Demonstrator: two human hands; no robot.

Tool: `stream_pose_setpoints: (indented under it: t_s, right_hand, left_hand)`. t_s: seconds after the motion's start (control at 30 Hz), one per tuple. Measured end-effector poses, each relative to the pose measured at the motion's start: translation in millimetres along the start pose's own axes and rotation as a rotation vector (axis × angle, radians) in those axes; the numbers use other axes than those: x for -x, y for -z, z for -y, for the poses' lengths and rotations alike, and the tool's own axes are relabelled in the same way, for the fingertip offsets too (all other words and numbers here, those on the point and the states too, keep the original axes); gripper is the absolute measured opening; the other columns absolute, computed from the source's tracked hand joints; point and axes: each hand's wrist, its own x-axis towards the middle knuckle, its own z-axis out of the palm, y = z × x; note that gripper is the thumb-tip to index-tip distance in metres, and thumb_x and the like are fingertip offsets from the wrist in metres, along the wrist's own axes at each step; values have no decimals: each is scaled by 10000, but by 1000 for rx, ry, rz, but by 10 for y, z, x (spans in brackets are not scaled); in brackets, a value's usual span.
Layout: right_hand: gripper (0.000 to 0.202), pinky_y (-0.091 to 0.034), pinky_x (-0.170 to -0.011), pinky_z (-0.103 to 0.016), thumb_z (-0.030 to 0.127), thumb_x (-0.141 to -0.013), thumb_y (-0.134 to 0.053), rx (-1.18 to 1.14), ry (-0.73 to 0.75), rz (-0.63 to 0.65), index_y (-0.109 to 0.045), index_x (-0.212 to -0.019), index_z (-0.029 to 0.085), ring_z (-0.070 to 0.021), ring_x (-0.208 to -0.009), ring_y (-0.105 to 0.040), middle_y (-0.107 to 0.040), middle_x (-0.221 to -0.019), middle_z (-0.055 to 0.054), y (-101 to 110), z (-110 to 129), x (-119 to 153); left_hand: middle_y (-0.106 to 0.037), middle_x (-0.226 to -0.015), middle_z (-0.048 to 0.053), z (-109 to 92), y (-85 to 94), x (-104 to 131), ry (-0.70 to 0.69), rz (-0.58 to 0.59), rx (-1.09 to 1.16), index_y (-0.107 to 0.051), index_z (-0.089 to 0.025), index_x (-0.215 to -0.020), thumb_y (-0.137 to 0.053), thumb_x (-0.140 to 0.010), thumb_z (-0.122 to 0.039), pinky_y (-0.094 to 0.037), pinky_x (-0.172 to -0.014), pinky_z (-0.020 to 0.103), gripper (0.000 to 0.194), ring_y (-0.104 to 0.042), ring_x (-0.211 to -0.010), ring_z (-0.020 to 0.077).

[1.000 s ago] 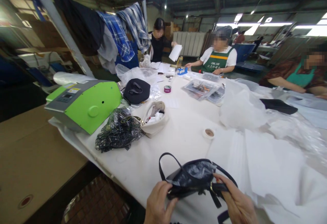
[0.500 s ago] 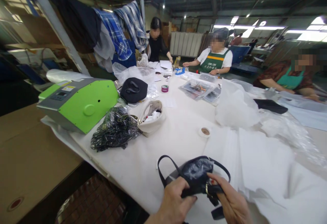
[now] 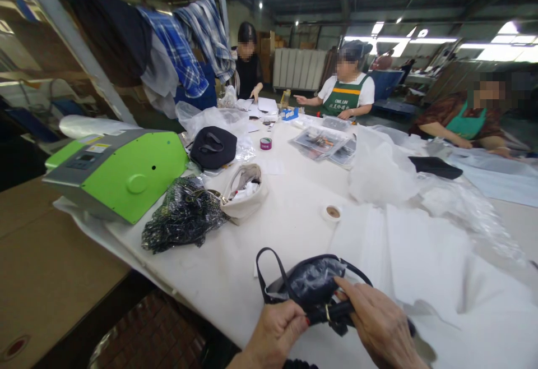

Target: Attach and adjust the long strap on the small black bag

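Observation:
A black handbag (image 3: 315,280) with thin looped handles lies at the near edge of the table, its top open and clear plastic showing inside. My left hand (image 3: 275,330) is closed on the bag's near edge at its left, thumb against the black strap. On the right, my right hand (image 3: 370,313) grips a rolled black part of the bag or strap, its fingers wrapped over it. Between the two hands shows a small gold-coloured band or ring (image 3: 327,313). The underside of the bag is hidden by my hands.
A white tape roll (image 3: 332,213) lies beyond the bag. To the left are a cream pouch (image 3: 247,203), crumpled black plastic (image 3: 179,217) and a green machine (image 3: 130,175). White sheets (image 3: 424,251) cover the right side. Several people work across the table.
My right hand has turned over the black strap, back of the hand now upward. My left hand has shifted along the near edge. The whole view has moved slightly.

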Motion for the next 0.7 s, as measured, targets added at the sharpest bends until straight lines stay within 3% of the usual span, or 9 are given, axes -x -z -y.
stream_pose_setpoints:
  t_s: [0.13, 0.27, 0.37, 0.47, 0.57, 0.63, 0.7]
  right_hand:
    - [235, -511, -583, -220, 174, -890, -383, -125, -73, 28, -553, -1048, 138, -126, -645, -623, -656, -728, -45, -3, -33, -21]
    - [246, -525, -627, -218, 186, -885, -414, -252, -201, 84, -520, -1106, 175, -127, -704, -627, -647, -785, -38, -46, -20, 100]
    - [253, -520, -599, -218, 178, -884, -397, -243, -208, 54, -515, -1108, 174, -125, -649, -615, -629, -734, -26, -43, 16, 178]
    - [253, -495, -541, -219, 170, -870, -416, -201, -133, 40, -529, -1096, 168, -125, -584, -587, -599, -662, -14, -26, 44, 195]
    - [251, -464, -497, -219, 165, -860, -438, -217, -112, 22, -541, -1089, 159, -122, -532, -549, -565, -612, -6, -45, 54, 194]
    - [261, -450, -485, -215, 157, -856, -442, -235, -101, -31, -550, -1093, 155, -117, -512, -530, -550, -596, -5, -73, 54, 206]
    - [272, -430, -464, -213, 156, -855, -440, -246, -105, -78, -559, -1100, 163, -115, -491, -506, -532, -572, -2, -89, 55, 230]
  left_hand:
    - [-477, -506, -28, -25, 35, 9, 108, 24, 224, -532, -163, -717, -402, -830, -541, -348, -516, 221, 415, -420, -479, 97]
    - [-634, -682, 34, 75, 120, 52, 103, -88, 207, -588, -161, -845, -398, -861, -463, -454, -664, 249, 356, -583, -656, 146]
    - [-656, -804, 60, 185, 245, 42, -13, -246, -47, -589, -184, -1010, -399, -873, -338, -489, -693, 277, 281, -610, -742, 167]
    - [-587, -1111, 133, 132, 388, -65, -317, -349, -540, -555, -231, -1144, -476, -816, -196, -476, -816, 389, 339, -555, -1007, 243]
    - [-486, -1294, 121, -77, 433, -241, -564, -119, -861, -492, -250, -1208, -513, -739, -112, -368, -953, 502, 490, -396, -1210, 298]
    - [-579, -1176, 103, -201, 381, -354, -642, 73, -880, -491, -208, -1178, -507, -719, -118, -347, -974, 479, 468, -440, -1161, 274]
    - [-647, -936, 91, -260, 300, -437, -669, 166, -870, -540, -166, -1073, -490, -709, -127, -389, -918, 417, 370, -536, -981, 238]
